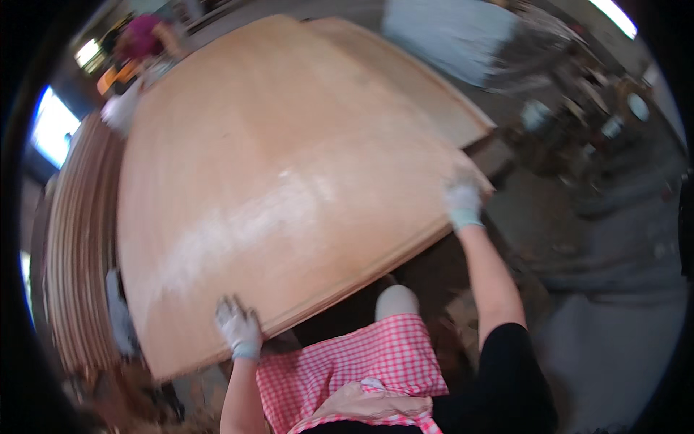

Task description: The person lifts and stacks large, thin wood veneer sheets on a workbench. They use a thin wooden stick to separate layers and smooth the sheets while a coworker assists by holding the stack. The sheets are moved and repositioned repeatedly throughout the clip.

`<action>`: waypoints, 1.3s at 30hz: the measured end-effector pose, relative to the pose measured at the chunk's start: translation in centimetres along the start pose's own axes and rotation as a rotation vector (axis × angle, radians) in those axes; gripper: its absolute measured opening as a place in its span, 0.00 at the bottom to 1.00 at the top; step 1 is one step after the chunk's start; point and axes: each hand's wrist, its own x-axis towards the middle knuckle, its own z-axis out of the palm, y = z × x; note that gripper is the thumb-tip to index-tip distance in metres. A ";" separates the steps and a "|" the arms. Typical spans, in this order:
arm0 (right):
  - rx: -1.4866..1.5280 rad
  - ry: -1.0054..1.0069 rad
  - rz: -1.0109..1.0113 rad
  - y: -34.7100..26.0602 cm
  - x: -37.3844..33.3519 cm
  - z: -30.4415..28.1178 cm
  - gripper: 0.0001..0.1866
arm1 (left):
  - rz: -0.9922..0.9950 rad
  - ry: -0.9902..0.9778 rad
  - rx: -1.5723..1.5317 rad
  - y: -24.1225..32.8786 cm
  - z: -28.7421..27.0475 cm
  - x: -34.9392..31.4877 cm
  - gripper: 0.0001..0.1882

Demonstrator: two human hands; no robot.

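Note:
A wide light-brown plywood sheet lies on top of a stack in front of me, its near edge slanting up to the right. My left hand, in a whitish work glove, rests on the sheet by its near edge, fingers spread. At the sheet's right corner is my right hand, gloved the same way. Its fingers are smeared by motion, so whether they curl over the edge cannot be made out. Further sheet edges show beneath the top one along the near side.
Another plywood sheet sticks out behind at the right. On the left stands a tall stack of sheets. A co-worker in a purple top is at the far left. A pale wrapped bundle and cluttered machinery parts lie far right.

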 end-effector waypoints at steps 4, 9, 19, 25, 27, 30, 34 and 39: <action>-0.073 -0.231 0.020 3.9 -2.3 3.2 0.25 | 0.006 -0.061 0.038 1.0 -1.6 1.3 0.35; -0.029 -0.503 0.128 3.5 -2.9 2.3 0.34 | -0.032 -0.111 -0.064 -0.4 -2.6 -1.3 0.38; 0.213 -0.425 -0.348 -17.7 1.5 -2.4 0.29 | -0.495 0.070 -0.324 -9.1 -4.4 -2.4 0.40; 0.607 -0.665 -1.204 -53.7 -11.6 -15.9 0.36 | -0.882 -0.069 -0.152 -26.9 -0.7 -6.5 0.39; 0.609 -0.711 -1.328 -61.2 -15.2 -18.7 0.36 | -0.874 -0.054 -0.194 -27.4 -0.1 -6.9 0.41; 0.457 -0.826 -1.393 -66.0 -18.5 -19.5 0.37 | -0.851 -0.021 -0.341 -27.1 -0.1 -7.2 0.41; 0.430 -0.834 -1.363 -67.5 -18.4 -21.1 0.34 | -0.864 0.143 -0.530 -29.9 -2.0 -9.4 0.39; 0.786 -1.007 -1.308 -75.5 -18.9 -26.3 0.27 | -1.273 0.464 -0.790 -36.2 -3.5 -12.9 0.33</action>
